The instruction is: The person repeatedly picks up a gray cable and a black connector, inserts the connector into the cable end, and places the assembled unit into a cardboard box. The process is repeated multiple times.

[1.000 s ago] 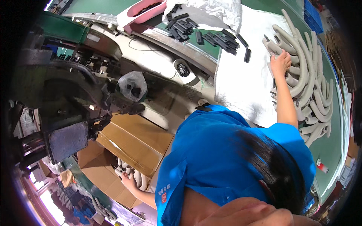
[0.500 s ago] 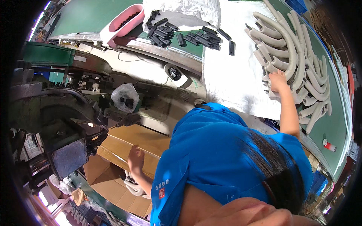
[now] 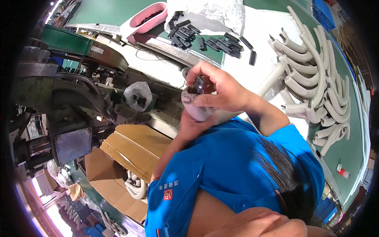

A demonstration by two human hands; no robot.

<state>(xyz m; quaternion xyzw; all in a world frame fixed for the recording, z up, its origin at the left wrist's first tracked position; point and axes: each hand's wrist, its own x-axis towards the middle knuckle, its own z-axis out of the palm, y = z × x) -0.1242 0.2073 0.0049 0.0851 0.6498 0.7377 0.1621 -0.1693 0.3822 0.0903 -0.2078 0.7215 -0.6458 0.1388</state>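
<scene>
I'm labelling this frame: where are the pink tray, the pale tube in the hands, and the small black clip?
pink tray (image 3: 139,27), head view, near rim.
pale tube (image 3: 194,111), head view, rounded end below the fingers.
small black clip (image 3: 198,84), head view, part showing between fingers.

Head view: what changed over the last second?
Both hands came together in front of the chest. The right hand left the hose pile and now pinches a small black clip at the end of a grey hose; the left hand, up from the cardboard box, grips that hose. Pile, pink tray and loose black clips lie as before.
</scene>
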